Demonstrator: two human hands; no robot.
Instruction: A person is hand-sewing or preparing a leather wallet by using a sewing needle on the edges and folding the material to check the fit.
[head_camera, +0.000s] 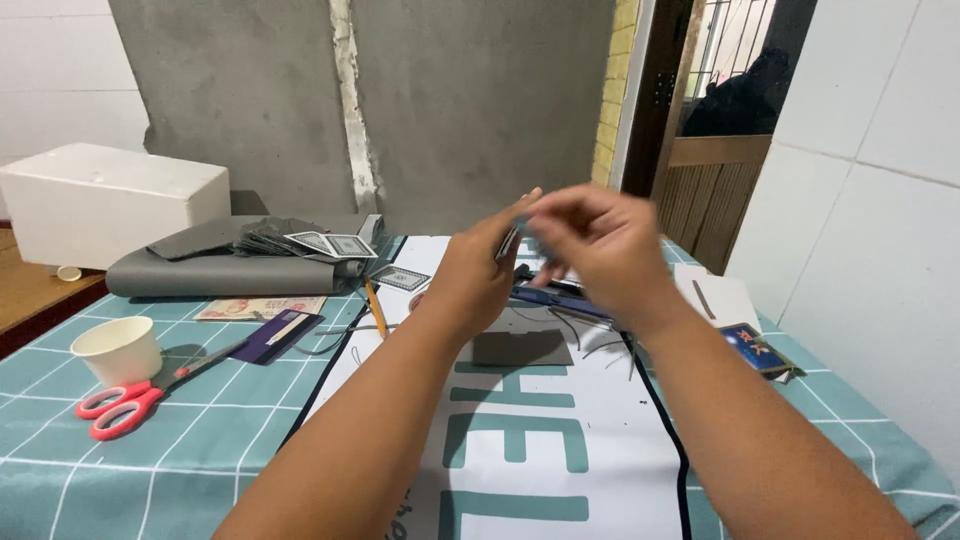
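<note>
A: Head view: both hands are raised above the worktop (200, 440), meeting over the white banner (560, 440). The left hand (478, 275) pinches a small stack of cards (509, 240) edge-on to the camera, thumb on one face, fingers on the other.

B: And the right hand (600, 245)?

A: Touching the same stack from the far right side, fingers curled over its top end. It is blurred, so I cannot tell whether it has closed on a card or only brushes it.

B: Which way does the stack run?

A: Its long axis stands nearly upright, leaning a little away to the right. It sits at the left hand's fingertips, between the two hands, well clear of the surface below.

B: Which hand is nearer to it?

A: Both are in contact; the left one carries it, by my reading.

B: What lies below?

A: A dark grey rectangle (522, 347) on the banner, just under the wrists. More cards (330, 243) lie spread on a grey roll (225, 272) at far left, with one stray card (401, 278) beside it.

B: Anything else near?

A: Red-handled scissors (130, 398) and a paper cup (117, 350) at near left, well apart from the hands; a pencil (375, 308) next to the left forearm.
</note>
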